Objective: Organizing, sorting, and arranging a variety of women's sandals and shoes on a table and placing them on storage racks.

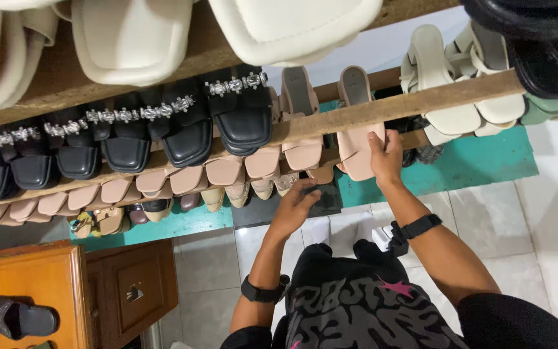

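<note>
The right hand (385, 157) is closed on the toe end of a pale pink sandal (356, 139), thumb on top, fingers wrapped under, with the shoe leaning against the slanted wooden rail (421, 102) of the rack. At seven o'clock from it, the left hand (295, 205) curls loosely around a small dark object (321, 197); I cannot tell what it is, nor how firmly it is gripped. Both wrists wear dark bands.

To seat the sandal well, I judge the heel should rest behind the rail and the toe line up with its neighbour, the pink sandal (301, 123) at nine o'clock, so the row stays even and nothing slides off the slope.

Further out at nine o'clock runs a row of black sandals (130, 139) with jewelled straps; I count about six, the leftmost partly cut off. Below them sits a line of roughly ten pink toes, too crowded for a sure count. At twelve o'clock the cream sandals (130, 39) number about four in view. At two o'clock stand two white heeled sandals (460, 77). A single grey slipper (17, 317) lies on the orange cabinet (46, 278) at eight o'clock.
</note>
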